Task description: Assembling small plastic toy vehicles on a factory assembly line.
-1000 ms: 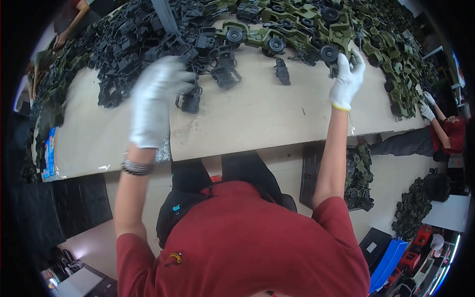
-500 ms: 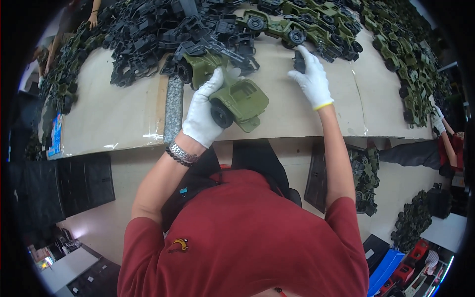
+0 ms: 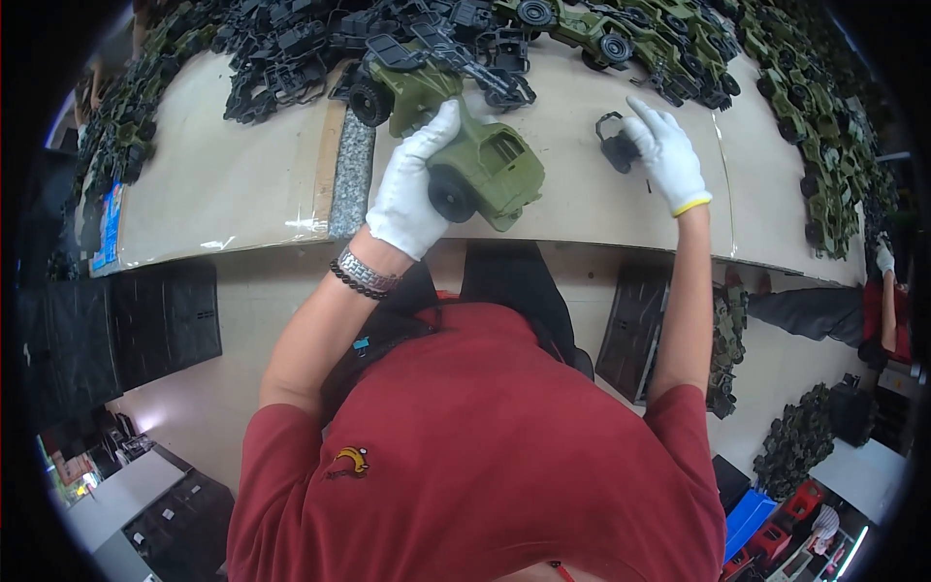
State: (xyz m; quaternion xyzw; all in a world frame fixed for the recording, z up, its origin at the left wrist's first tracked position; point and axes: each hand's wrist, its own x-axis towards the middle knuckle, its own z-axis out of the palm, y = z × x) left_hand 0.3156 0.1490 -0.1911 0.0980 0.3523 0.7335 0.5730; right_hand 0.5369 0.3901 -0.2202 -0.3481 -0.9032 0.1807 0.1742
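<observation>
My left hand (image 3: 412,184) in a white glove is closed round the side of an olive-green toy jeep (image 3: 499,170). The jeep has black wheels and a black gun-like piece (image 3: 441,53) on its far end, and is held tilted above the table. To the right, my gloved right hand (image 3: 667,160) pinches a small black plastic part (image 3: 618,148) with a loop-shaped frame. Its index finger is stretched out, and the fingertips behind the part are partly hidden.
Black plastic parts (image 3: 281,63) lie heaped at the far left of the cardboard-covered table (image 3: 582,199). Several green toy jeeps (image 3: 601,39) are piled at the far middle and down the right side (image 3: 819,165). Another person's gloved hand (image 3: 884,257) shows at the right edge.
My right hand has drawn back from the jeep pile toward me, bringing the black part with it. The left hand still holds the jeep, now turned slightly. The whole view has shifted.
</observation>
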